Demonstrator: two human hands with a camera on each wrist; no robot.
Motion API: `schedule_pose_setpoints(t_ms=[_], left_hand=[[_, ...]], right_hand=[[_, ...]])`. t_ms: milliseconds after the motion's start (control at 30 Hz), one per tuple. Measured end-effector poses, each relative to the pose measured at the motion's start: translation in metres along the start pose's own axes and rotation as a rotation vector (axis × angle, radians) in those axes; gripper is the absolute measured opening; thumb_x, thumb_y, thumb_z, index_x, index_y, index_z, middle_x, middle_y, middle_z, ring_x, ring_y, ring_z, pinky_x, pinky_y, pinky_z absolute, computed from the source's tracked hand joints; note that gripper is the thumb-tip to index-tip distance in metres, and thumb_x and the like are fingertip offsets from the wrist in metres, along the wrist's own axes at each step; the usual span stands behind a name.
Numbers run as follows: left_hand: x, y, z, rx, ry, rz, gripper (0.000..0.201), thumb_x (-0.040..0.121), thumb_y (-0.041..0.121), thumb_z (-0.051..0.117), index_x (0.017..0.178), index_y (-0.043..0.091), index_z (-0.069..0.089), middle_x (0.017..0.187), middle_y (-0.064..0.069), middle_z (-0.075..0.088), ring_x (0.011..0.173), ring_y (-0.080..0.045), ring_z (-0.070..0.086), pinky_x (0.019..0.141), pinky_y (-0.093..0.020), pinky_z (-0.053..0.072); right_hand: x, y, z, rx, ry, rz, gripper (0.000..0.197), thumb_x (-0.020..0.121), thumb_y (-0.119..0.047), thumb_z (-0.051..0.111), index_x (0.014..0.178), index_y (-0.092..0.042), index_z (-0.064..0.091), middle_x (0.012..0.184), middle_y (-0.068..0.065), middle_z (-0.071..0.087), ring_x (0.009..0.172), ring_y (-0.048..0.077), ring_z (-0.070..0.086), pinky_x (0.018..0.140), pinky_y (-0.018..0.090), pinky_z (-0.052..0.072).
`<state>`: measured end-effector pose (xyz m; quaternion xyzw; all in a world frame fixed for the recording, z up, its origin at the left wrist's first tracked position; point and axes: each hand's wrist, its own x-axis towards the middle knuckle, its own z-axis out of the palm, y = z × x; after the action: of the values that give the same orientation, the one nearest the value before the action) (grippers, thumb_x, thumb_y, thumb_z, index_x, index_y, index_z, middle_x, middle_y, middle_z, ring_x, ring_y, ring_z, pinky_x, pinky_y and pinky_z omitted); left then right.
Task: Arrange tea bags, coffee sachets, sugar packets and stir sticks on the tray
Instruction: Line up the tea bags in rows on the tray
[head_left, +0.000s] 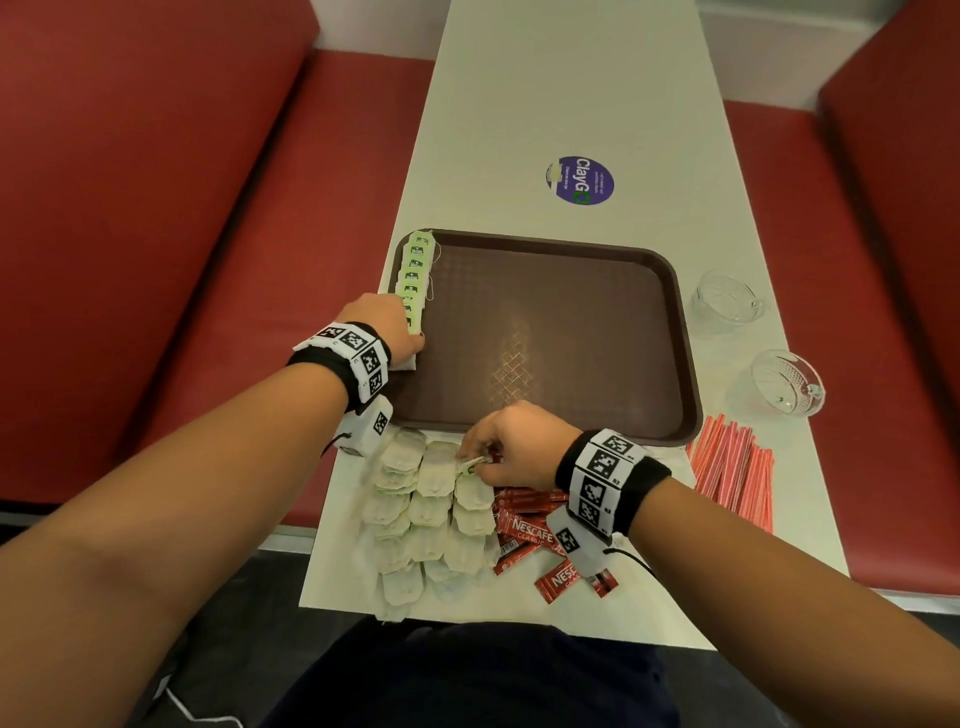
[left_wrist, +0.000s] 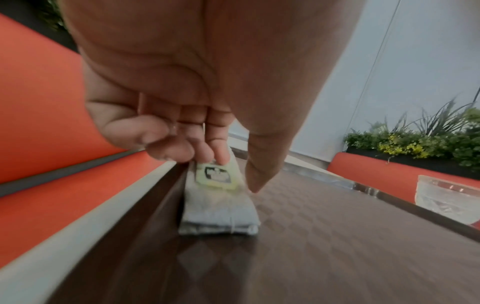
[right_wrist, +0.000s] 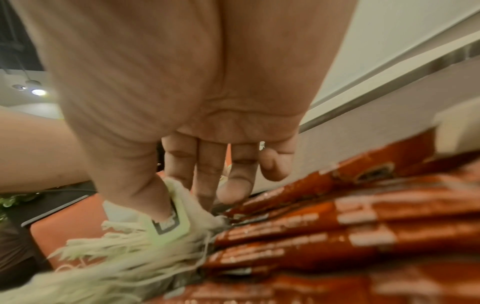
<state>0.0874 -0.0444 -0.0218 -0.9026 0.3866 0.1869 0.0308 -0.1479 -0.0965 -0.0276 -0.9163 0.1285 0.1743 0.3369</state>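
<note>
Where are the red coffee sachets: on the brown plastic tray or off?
Off: red coffee sachets lie on the white table, outside the brown tray.

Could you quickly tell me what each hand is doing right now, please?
Left hand: fingers touching a tea bag on the tray; grip cannot be told.
Right hand: closed, pinching a tea bag tag from the pile.

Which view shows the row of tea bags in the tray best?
The head view: the whole row of tea bags runs along the left wall of the tray, its near end under the left hand. The left wrist view shows only the nearest bag, blurred, under the fingertips. The right wrist view shows none of the row.
</note>
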Motion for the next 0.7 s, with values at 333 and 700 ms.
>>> schedule_pose_setpoints(t_ms=[333,700], left_hand=[[-0.095,0.001,-0.007,-0.081,-0.196,0.575,0.021,0.088,0.054,0.064,0.087,0.033,0.066,0.086,0.014,0.06,0.081,-0.005,0.058,0.071,-0.024,0.048],[-0.125,-0.01,0.028,0.089,-0.241,0.687,0.032,0.08,0.058,0.063,0.103,0.036,0.064,0.104,0.014,0.058,0.098,-0.012,0.053,0.087,-0.036,0.046]], right_hand=[[-0.009,-0.008,-0.008,0.078,0.192,-0.014,0.021,0.084,-0.02,0.064,0.069,-0.017,0.05,0.066,0.003,0.059,0.06,0.018,0.052,0.059,0.028,0.042],[-0.011,-0.013,-0.008,0.266,0.27,0.036,0.028,0.086,-0.008,0.054,0.071,-0.02,0.033,0.061,-0.003,0.04,0.056,0.015,0.033,0.055,0.031,0.034]])
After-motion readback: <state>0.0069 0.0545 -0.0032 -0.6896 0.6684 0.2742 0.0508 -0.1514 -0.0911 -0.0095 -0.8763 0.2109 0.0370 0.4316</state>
